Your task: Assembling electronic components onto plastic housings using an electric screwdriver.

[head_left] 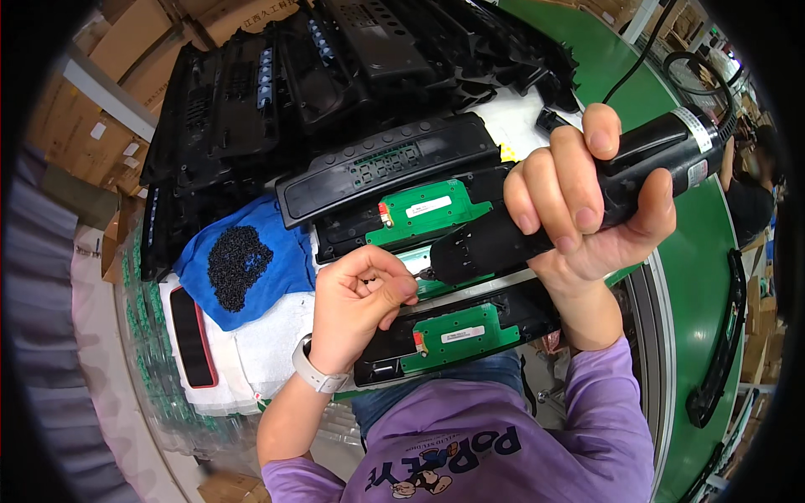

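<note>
My right hand (579, 205) grips a black electric screwdriver (637, 172), its tip pointing left and down at a green circuit board (423, 211) seated in a black plastic panel (335, 239). My left hand (360, 306), with a white watch on the wrist, pinches its fingers together right at the screwdriver tip; whatever it holds is too small to see. A second black panel with a green circuit board (457, 335) lies nearer me, partly under my left hand. Another black panel (386, 163), with round buttons, lies just beyond.
A heap of small black screws (237, 264) sits on a blue cloth (281, 260) at left. Stacked black plastic housings (335, 59) fill the far side. A green conveyor belt (700, 277) runs on the right, carrying a black handle part (721, 360). Cardboard boxes (126, 50) stand far left.
</note>
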Demonstrator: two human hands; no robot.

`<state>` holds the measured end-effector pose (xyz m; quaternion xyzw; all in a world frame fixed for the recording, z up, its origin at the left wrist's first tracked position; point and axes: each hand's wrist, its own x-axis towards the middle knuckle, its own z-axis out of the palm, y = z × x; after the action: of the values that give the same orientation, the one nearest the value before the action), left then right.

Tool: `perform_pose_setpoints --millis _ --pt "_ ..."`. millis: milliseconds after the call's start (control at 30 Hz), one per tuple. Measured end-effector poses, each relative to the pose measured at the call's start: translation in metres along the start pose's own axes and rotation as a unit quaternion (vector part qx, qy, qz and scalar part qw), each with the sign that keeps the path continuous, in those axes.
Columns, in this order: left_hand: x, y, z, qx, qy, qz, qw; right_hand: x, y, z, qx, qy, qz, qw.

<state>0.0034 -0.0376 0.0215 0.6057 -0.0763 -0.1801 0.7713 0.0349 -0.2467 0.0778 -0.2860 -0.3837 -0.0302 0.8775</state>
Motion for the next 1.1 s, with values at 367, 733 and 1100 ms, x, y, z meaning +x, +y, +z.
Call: perform_pose_setpoints --millis 367,733,1100 --pt "-0.001 0.0 0.006 0.072 0.029 0.025 0.997 0.002 -0.004 0.001 -0.043 -0.022 0.08 0.996" --pt "0.004 -0.007 -0.003 -0.08 0.003 0.009 0.997 -0.01 0.004 0.029 -0.194 0.006 0.228 0.954" --pt "0.003 -0.01 -0.003 -0.076 -0.025 0.001 0.997 -0.012 0.012 0.031 -0.259 -0.042 0.198 0.944"
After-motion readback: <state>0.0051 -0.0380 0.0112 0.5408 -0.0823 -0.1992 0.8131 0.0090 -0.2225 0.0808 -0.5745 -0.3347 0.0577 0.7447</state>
